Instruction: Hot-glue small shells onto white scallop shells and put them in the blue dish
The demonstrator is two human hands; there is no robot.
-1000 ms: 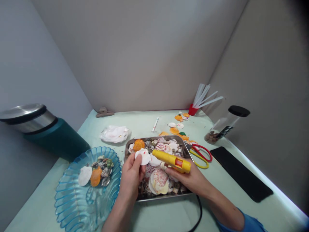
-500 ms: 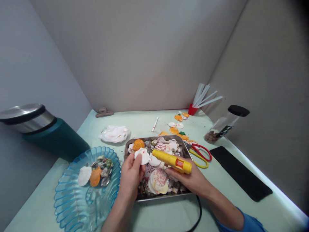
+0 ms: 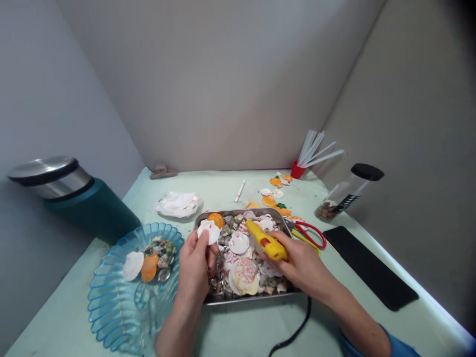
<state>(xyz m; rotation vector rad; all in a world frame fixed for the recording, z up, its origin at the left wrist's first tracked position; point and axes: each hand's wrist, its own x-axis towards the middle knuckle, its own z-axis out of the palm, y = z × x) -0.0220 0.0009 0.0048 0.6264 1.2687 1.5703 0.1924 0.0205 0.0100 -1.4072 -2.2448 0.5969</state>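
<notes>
My left hand (image 3: 196, 265) pinches a white scallop shell (image 3: 208, 231) with small red marks, over the left edge of a metal tray (image 3: 243, 299). In my right hand (image 3: 297, 263) is a yellow glue gun (image 3: 266, 240), held above the tray's right half, its nozzle end towards the far side and apart from the shell. Seashells fill the tray, among them an orange scallop (image 3: 216, 220), a white one (image 3: 239, 242) and a large pink-speckled one (image 3: 245, 274). A black cord (image 3: 297, 333) runs from below the tray towards the front edge.
At left stand a blue scalloped dish (image 3: 107, 277) with shells and a teal bottle (image 3: 94, 208). Behind lie a white packet (image 3: 178, 204) and a white stick (image 3: 240, 191). To the right are scissors (image 3: 314, 234), a black phone-like slab (image 3: 372, 267), a jar (image 3: 340, 196) and a red cup (image 3: 297, 170) of glue sticks.
The glue gun has moved right, away from the shell, and tilted. My left hand with the white shell has shifted slightly left and up.
</notes>
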